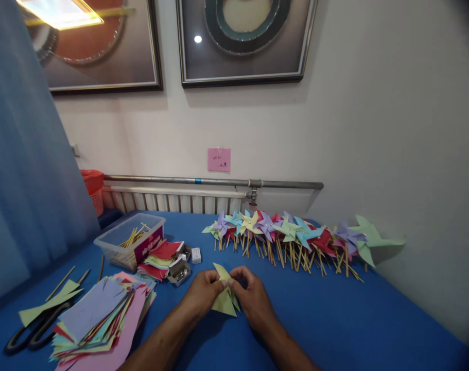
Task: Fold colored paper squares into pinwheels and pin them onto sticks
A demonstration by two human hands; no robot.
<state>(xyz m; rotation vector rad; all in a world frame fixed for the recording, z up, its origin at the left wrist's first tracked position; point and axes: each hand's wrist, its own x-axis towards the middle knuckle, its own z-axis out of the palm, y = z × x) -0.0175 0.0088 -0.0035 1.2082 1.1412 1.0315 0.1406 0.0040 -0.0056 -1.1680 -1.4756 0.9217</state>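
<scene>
Yellow paper (223, 305) | between left fingers (219, 285), right fingers (243, 272) | juts above, below

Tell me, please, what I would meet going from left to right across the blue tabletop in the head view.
Scissors, clear plastic tub, nearer open small box, left hand, pale yellow paper, right hand, large green pinwheel.

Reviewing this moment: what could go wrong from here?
The thin pale yellow-green paper, pinched by the left hand and right hand, might crease or tear if they pull unevenly. The open grey cardboard box of small shiny metal pieces sits close to the left hand; a knock could spill it. The left forearm passes near the loose multicoloured paper stack and could push sheets askew.
</scene>
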